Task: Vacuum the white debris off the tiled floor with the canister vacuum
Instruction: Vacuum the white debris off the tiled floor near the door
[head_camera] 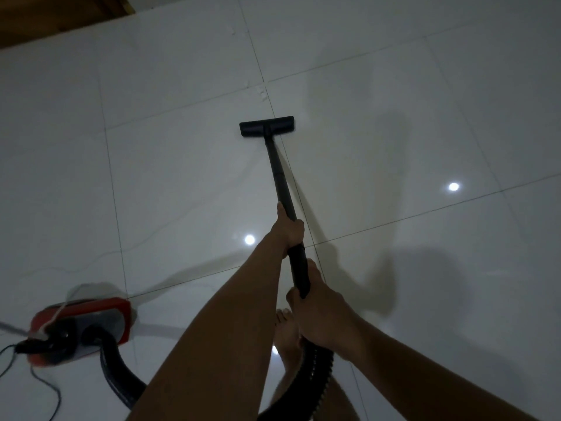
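Head view: left hand (pixel 288 231) and right hand (pixel 318 308) are gripping the wand (pixel 279 177), fingers curled. Canister vacuum (pixel 82 325) is sitting left, contents hidden.

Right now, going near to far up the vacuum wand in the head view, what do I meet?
Right hand gripping the black vacuum wand, left hand gripping it farther along, flat black rectangular floor nozzle, small white debris specks beyond it.
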`<action>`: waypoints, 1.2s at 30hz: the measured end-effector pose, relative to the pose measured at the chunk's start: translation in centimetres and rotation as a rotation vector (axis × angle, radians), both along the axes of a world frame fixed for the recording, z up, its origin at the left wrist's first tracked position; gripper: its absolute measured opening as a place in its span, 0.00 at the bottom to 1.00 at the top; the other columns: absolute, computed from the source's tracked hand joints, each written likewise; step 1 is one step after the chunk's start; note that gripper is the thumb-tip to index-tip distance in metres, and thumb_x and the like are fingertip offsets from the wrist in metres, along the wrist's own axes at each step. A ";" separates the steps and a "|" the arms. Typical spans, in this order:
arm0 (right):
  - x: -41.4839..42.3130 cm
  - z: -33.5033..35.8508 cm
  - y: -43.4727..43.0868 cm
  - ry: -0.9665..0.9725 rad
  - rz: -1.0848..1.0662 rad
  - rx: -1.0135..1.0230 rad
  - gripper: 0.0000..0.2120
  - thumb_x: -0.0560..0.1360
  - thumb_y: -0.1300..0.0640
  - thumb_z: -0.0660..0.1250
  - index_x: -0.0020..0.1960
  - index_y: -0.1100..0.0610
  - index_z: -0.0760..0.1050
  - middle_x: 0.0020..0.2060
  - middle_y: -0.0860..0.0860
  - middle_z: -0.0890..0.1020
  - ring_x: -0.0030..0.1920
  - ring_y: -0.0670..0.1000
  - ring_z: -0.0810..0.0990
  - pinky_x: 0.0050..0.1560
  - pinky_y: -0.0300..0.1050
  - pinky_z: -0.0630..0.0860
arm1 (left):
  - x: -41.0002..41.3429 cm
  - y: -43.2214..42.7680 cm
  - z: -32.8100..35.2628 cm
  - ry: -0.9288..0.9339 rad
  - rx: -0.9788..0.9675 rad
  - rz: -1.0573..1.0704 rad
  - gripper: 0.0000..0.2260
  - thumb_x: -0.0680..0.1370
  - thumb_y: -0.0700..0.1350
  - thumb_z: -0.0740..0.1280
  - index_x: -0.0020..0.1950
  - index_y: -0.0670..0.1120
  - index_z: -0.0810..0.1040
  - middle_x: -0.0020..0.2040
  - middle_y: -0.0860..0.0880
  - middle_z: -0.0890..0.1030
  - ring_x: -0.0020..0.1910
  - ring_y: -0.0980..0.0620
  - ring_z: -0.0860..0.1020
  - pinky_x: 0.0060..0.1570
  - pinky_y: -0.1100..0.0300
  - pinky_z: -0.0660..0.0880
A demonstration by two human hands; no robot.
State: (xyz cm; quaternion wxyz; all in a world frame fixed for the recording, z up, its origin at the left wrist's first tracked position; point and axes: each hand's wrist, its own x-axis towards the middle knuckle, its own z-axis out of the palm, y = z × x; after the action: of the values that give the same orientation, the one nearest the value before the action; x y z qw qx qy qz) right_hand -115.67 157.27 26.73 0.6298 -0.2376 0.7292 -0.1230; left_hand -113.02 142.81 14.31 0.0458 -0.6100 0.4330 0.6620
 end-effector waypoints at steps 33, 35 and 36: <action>-5.7 -3.3 -11.1 -0.046 0.020 -0.017 0.33 0.86 0.48 0.57 0.83 0.40 0.41 0.55 0.52 0.82 0.41 0.46 0.83 0.34 0.37 0.76 | -4.6 -11.5 -2.2 -0.045 -0.006 0.021 0.36 0.83 0.42 0.58 0.79 0.58 0.35 0.67 0.39 0.71 0.44 0.47 0.74 0.49 0.50 0.76; -5.8 -3.4 -11.9 -0.047 0.020 -0.020 0.33 0.86 0.47 0.57 0.83 0.41 0.42 0.55 0.52 0.83 0.41 0.46 0.83 0.34 0.37 0.75 | -4.7 -12.3 -2.2 -0.043 -0.016 0.020 0.36 0.83 0.42 0.58 0.79 0.57 0.35 0.67 0.39 0.71 0.43 0.48 0.73 0.47 0.51 0.76; -5.8 -3.5 -12.4 -0.050 0.019 -0.021 0.32 0.86 0.47 0.57 0.83 0.41 0.42 0.56 0.52 0.83 0.40 0.46 0.83 0.33 0.36 0.75 | -4.7 -12.9 -2.3 -0.042 -0.012 0.017 0.36 0.83 0.42 0.58 0.79 0.57 0.35 0.67 0.39 0.71 0.43 0.48 0.73 0.47 0.51 0.76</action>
State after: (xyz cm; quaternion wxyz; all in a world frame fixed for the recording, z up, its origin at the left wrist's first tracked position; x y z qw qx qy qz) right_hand -121.50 144.87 23.22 0.6465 -0.2480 0.7096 -0.1305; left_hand -117.74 129.92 12.04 0.0457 -0.6278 0.4308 0.6467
